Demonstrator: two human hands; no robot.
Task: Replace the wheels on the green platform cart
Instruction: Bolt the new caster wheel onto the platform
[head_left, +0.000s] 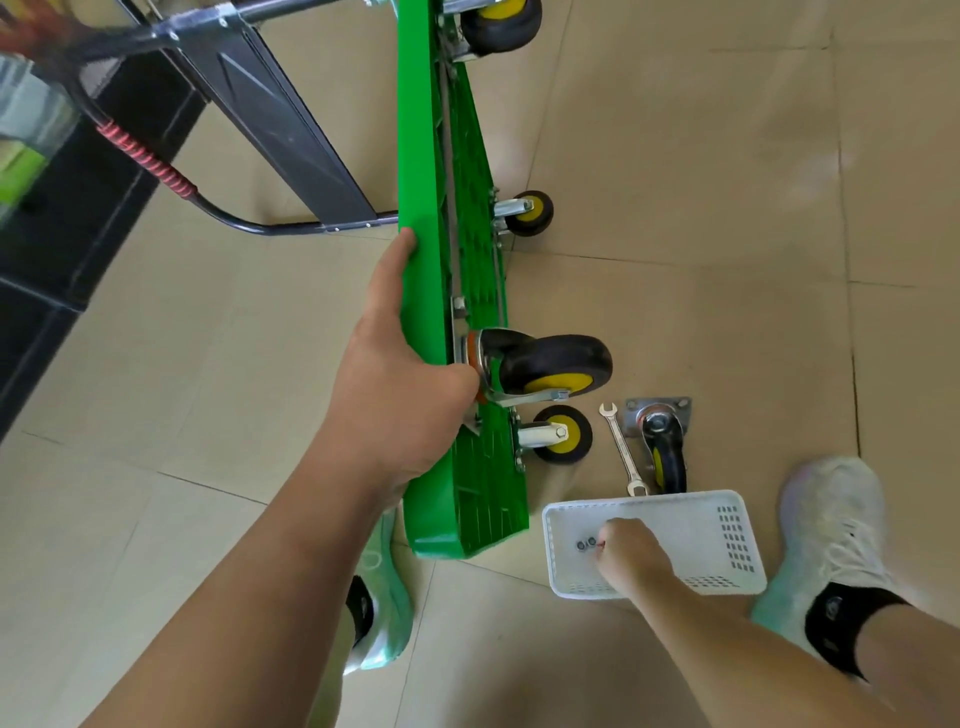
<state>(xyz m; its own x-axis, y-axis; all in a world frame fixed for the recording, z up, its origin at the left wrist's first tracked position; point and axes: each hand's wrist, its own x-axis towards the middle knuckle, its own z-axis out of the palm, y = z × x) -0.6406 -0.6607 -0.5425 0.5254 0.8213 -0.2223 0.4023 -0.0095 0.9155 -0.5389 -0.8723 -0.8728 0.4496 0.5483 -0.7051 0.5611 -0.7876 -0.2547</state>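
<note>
The green platform cart (423, 130) stands on its long edge, underside facing right. My left hand (400, 374) grips its upper edge, thumb pressing by the mounting plate of a large black-and-yellow caster (550, 364). Three more casters show: top (501, 23), middle (530, 213), low (563, 434). A loose caster (662, 447) lies on the floor next to a silver open-end wrench (621, 449). My right hand (626, 553) reaches into a white plastic basket (727, 540), fingers curled beside small dark nuts (587, 544); whether it holds one is hidden.
The cart's black folding handle (280, 114) sticks out to the left over the tiled floor. A black cabinet (62, 218) runs along the left edge. My two feet in pale shoes, left (379, 597) and right (826, 540), flank the basket.
</note>
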